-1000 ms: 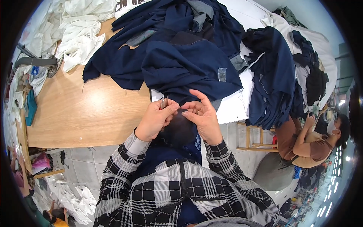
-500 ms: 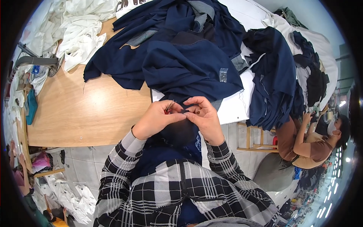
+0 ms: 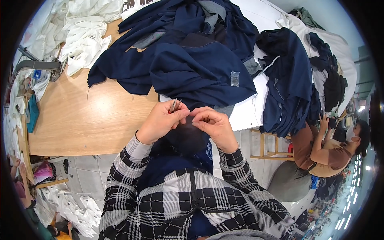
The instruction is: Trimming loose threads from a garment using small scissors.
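While a small metal tool (image 3: 174, 105) is being pinched upright by the left hand (image 3: 160, 122), dark cloth (image 3: 188, 134) is being gripped just beside it by the right hand (image 3: 214, 126), at the counter (image 3: 88, 120) edge.

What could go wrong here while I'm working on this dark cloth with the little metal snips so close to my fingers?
The left hand holds the small metal snips right beside the right hand, which pinches the dark navy cloth; a slip might nick a fingertip or cut the fabric. The navy pile hangs over the table edge and might slide off if tugged.
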Demonstrator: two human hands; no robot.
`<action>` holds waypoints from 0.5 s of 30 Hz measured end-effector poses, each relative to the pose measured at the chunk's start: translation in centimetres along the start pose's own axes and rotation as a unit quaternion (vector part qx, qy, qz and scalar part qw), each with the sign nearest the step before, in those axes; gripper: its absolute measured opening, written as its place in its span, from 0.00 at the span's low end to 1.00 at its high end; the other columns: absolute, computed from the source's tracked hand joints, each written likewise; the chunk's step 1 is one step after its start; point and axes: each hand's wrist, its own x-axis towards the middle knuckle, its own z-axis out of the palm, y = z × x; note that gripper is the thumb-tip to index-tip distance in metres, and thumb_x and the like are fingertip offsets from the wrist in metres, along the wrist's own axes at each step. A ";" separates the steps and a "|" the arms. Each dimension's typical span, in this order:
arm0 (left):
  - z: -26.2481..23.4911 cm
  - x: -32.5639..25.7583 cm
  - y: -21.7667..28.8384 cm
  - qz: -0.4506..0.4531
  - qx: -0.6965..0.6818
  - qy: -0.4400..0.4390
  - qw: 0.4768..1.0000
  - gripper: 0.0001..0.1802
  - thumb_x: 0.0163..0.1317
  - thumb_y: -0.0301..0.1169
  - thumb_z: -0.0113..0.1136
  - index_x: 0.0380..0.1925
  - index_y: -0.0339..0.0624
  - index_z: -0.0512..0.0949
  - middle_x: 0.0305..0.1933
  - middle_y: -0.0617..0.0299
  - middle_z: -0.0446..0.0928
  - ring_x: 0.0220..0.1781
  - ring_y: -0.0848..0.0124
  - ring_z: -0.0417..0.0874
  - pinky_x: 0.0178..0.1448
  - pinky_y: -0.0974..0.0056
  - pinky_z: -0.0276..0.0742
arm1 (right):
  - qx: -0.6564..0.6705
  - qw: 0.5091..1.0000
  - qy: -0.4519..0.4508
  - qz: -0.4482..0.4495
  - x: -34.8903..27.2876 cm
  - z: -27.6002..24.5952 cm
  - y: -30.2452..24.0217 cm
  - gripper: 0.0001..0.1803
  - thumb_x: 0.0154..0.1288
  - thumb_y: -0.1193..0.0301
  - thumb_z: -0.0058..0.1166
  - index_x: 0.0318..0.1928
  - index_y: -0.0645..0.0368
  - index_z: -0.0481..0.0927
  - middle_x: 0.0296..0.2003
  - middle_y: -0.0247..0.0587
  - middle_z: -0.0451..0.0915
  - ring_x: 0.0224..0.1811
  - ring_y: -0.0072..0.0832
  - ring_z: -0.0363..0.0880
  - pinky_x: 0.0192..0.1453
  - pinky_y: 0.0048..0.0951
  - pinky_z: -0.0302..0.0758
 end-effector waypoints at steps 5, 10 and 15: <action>-0.2 -0.1 0.4 0.017 0.014 -0.003 1.000 0.07 0.62 0.31 0.58 0.34 0.37 0.76 0.24 0.68 0.74 0.21 0.84 0.66 0.25 0.78 0.62 | -0.076 0.996 -0.033 0.008 0.1 -0.1 -0.7 0.10 0.59 0.85 0.51 0.40 0.67 0.83 0.45 0.39 0.77 0.45 0.23 0.76 0.50 0.18 0.70; -0.2 -0.7 -0.2 0.154 0.172 0.150 0.961 0.22 0.59 0.26 0.60 0.52 0.31 0.70 0.32 0.65 0.74 0.32 0.79 0.71 0.36 0.75 0.69 | -0.077 0.997 0.014 -0.017 0.2 0.0 -0.6 0.12 0.59 0.84 0.52 0.44 0.66 0.81 0.45 0.39 0.78 0.45 0.22 0.75 0.50 0.18 0.70; -1.5 -2.4 -0.4 0.189 0.218 0.078 0.954 0.29 0.58 0.24 0.61 0.60 0.35 0.65 0.33 0.64 0.74 0.33 0.79 0.72 0.38 0.75 0.69 | -0.050 0.998 0.038 -0.023 0.1 -0.1 -0.6 0.15 0.60 0.83 0.52 0.49 0.64 0.80 0.47 0.37 0.76 0.47 0.21 0.73 0.51 0.17 0.69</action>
